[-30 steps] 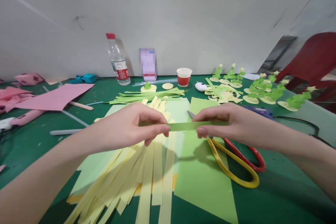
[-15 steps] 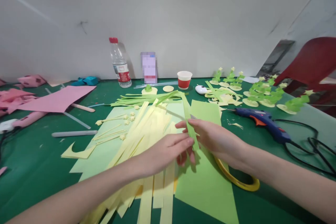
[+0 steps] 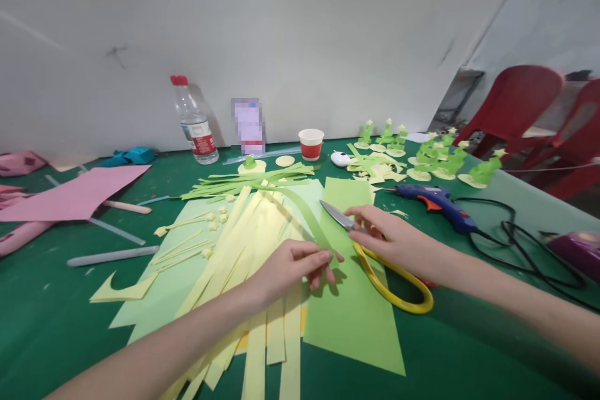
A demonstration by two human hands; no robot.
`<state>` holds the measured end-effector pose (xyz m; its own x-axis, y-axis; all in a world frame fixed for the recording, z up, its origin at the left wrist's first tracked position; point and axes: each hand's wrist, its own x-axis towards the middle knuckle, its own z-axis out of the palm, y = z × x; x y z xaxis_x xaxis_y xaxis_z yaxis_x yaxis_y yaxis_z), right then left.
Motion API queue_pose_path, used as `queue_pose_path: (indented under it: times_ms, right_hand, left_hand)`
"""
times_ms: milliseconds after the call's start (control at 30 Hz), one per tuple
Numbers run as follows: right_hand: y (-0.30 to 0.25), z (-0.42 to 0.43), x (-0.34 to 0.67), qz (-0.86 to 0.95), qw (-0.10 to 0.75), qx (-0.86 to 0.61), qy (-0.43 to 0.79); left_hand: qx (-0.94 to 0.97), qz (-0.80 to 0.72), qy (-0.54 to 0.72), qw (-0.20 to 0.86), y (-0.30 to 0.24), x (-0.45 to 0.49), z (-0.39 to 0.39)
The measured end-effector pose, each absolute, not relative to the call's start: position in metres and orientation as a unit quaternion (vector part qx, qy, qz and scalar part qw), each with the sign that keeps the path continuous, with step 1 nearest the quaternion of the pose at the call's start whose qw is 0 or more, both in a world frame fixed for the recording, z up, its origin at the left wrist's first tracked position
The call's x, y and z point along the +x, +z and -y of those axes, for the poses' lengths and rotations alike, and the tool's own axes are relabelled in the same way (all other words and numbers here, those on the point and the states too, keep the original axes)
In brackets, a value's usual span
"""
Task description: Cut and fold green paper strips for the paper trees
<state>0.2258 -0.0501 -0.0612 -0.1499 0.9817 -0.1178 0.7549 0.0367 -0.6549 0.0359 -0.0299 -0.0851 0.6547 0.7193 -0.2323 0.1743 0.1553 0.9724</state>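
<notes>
My left hand [image 3: 300,264] pinches the near end of a long green paper strip [image 3: 309,217] between thumb and fingers. The strip arches away to the far left, over a fan of pale yellow paper strips [image 3: 229,256]. My right hand [image 3: 389,231] closes around a pair of scissors [image 3: 391,301] near the pivot; their yellow handle loop points toward me and the metal blades point away to the left. Under both hands lies a green paper sheet [image 3: 351,325]. A pile of green strips [image 3: 234,182] is beyond the yellow ones.
To the right lie a blue glue gun [image 3: 438,200] and its black cable [image 3: 515,244]. Small green paper plants [image 3: 435,156] stand behind it. Along the wall are a water bottle [image 3: 197,131], a phone [image 3: 248,125] and a paper cup [image 3: 311,145]. Pink paper [image 3: 79,190] lies left.
My right hand has let go of the green strip, moved right and taken hold of the scissors. My left hand still holds the strip. The view has turned slightly right.
</notes>
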Motion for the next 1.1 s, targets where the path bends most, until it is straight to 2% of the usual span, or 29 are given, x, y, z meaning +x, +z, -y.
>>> queue_pose_path:
  times_ms: [100,200,533,900,1000,1100]
  right_hand:
    - [-0.076,0.066,0.249,0.701,0.124,-0.672,0.204]
    - [-0.088,0.074,0.257,0.714,0.083,-0.674,0.169]
    - [-0.055,0.066,0.259,0.689,0.026,-0.702,0.177]
    - [-0.059,0.068,0.257,0.651,-0.027,-0.711,0.263]
    - [-0.057,0.075,0.273,0.632,0.047,-0.683,0.363]
    - [-0.062,0.084,0.281,0.515,0.259,-0.605,0.550]
  left_hand:
    - [0.615,-0.366,0.209,0.666,-0.085,0.036,0.031]
    - [0.620,-0.378,0.223,0.650,-0.084,0.036,0.031]
    - [0.597,-0.410,0.240,0.647,-0.084,0.035,0.032]
    - [0.568,-0.413,0.232,0.673,-0.084,0.035,0.029]
    - [0.553,-0.413,0.249,0.679,-0.086,0.033,0.028]
    - [0.535,-0.401,0.278,0.689,-0.090,0.031,0.027]
